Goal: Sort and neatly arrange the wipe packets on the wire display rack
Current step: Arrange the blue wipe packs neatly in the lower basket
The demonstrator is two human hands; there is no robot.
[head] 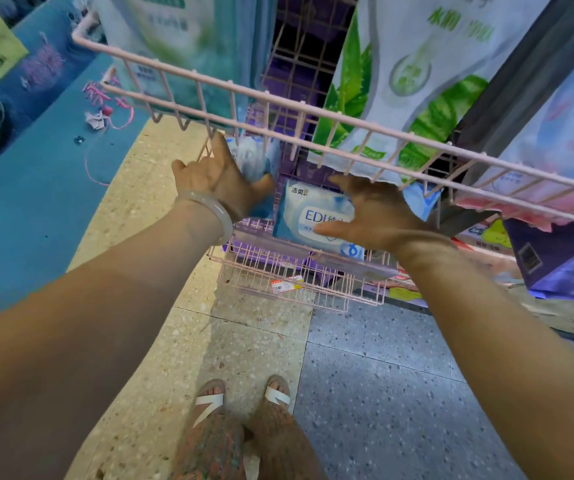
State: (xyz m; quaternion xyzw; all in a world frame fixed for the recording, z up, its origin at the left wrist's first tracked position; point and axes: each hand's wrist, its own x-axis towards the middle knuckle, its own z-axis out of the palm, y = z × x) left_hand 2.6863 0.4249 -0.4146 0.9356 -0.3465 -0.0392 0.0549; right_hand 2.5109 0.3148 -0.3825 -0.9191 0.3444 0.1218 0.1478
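A pink wire display rack has an upper shelf [313,114] and a lower basket [278,271]. In the lower basket, my left hand [216,174] grips an upright blue-and-white wipe packet [254,157] at the basket's left end. My right hand [375,213] rests with spread fingers on a flat blue-and-white packet marked EDI [309,213], thumb under its near edge. Another blue packet [420,202] shows just right of that hand. The upper shelf holds large green aloe packs [417,81] and a teal pack [181,39].
A pink pack [555,161] stands at the upper shelf's right end. Purple packs [562,261] lie to the right of the lower basket. A blue counter [36,174] runs along the left. My sandalled feet [244,400] stand on the terrazzo floor below.
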